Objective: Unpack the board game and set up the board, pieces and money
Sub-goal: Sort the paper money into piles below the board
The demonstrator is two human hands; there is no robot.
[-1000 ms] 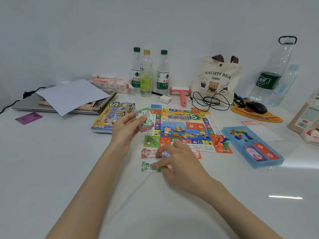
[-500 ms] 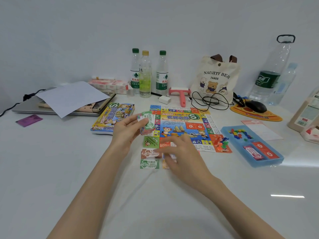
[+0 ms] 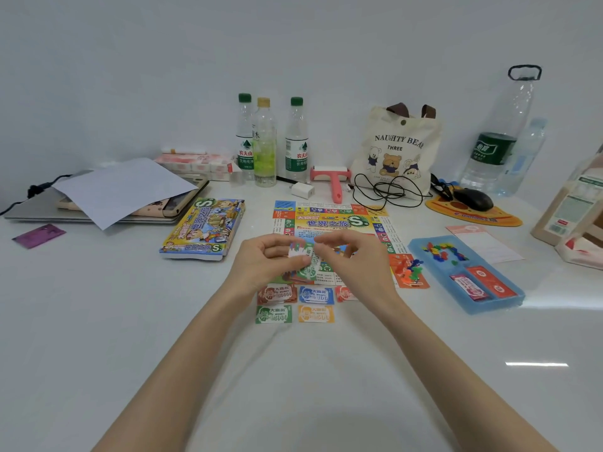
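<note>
Head view, the only one I get. Both hands are up over the near edge of the game board (image 3: 329,220), which lies flat at the middle of the table (image 3: 146,337).

The left hand (image 3: 261,264) has its fingers curled round a wad of play money (image 3: 305,256), thumb on top, holding it just above the board. The right hand (image 3: 357,259) meets it from the other side, with thumb and forefinger bent in and pinching the wad's right edge. That spot is blurred, so I can't count how many notes it has.

Five sorted piles lie on the table just in front of the board, under my wrists:
- back row: brown notes (image 3: 277,293), blue notes (image 3: 316,295), and red notes (image 3: 344,293) half hidden by the right wrist
- front row: green notes (image 3: 273,314) and orange notes (image 3: 316,314)

The game box (image 3: 204,228) lies left of the board, apart from it. An orange bag of pieces (image 3: 408,271) rests on the board's near right corner. Right of that is the blue tray (image 3: 496,305), holding loose coloured tokens (image 3: 440,251) at its far end and red card packs (image 3: 489,282) at its near end.

Along the wall behind stand three small bottles (image 3: 264,141), a tote bag (image 3: 394,148) and a big water bottle (image 3: 499,135).
</note>
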